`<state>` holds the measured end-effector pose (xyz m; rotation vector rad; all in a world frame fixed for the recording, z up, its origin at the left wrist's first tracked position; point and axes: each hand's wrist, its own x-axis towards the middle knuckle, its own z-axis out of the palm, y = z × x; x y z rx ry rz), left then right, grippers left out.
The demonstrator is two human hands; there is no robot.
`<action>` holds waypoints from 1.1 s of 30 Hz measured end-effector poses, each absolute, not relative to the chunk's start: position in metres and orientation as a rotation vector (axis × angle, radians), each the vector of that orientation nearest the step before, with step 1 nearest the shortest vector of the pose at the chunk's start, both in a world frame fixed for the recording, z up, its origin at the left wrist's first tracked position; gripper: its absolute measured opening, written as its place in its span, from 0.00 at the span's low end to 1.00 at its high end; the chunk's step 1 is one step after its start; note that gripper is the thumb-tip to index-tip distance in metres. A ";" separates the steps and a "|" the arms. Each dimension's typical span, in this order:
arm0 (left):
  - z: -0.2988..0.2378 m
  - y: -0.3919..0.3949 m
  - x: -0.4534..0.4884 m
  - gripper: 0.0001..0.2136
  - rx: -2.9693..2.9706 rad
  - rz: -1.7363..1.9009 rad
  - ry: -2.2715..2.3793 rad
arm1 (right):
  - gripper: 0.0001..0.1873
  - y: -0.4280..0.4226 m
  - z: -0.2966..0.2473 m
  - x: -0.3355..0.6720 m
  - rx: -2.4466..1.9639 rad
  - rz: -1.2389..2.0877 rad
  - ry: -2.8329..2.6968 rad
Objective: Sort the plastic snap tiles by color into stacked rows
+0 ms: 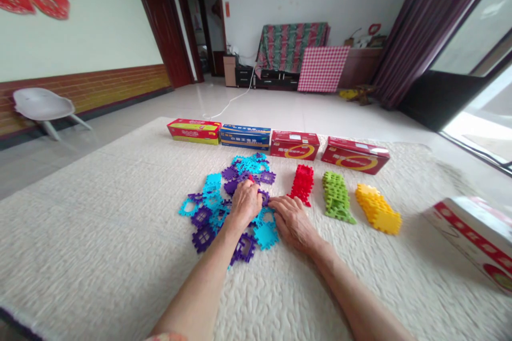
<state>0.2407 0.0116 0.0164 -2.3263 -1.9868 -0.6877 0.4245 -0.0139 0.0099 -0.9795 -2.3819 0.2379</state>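
Note:
A loose pile of turquoise and purple interlocking plastic building pieces covers the mat ahead of me, with a turquoise piece (266,235) at its near right and a purple piece (203,238) at its near left. Over the middle of the pile, my left hand (246,205) is closed, and a small bit of a red building piece (250,177) shows at its fingertips. My right hand (294,221) lies palm down along the pile's right edge, fingers stretched out beside a purple piece (264,197). Just beyond it are red building pieces (303,181), grouped in a row.
Green pieces (336,194) and yellow pieces (378,209) lie in separate rows to the right. Behind stand a red-and-yellow box (194,131), a blue box (245,137) and two dark red boxes (295,145). A larger white-and-red box (476,240) sits at the right.

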 end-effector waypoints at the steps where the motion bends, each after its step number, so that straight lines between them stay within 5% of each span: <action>1: 0.015 0.013 0.240 0.12 -2.320 -0.724 -1.991 | 0.15 -0.015 0.011 0.424 -0.973 0.247 -2.389; 20: 0.010 0.027 0.232 0.18 -2.237 -1.409 -2.139 | 0.15 -0.022 0.010 0.415 -0.839 0.320 -2.446; 28: 0.023 0.025 0.239 0.20 -2.439 -2.004 -2.254 | 0.13 -0.013 -0.003 0.412 -1.020 0.248 -1.961; 33: 0.035 0.017 0.241 0.19 -2.754 -1.790 -2.188 | 0.09 -0.012 -0.003 0.410 -1.063 0.437 -1.839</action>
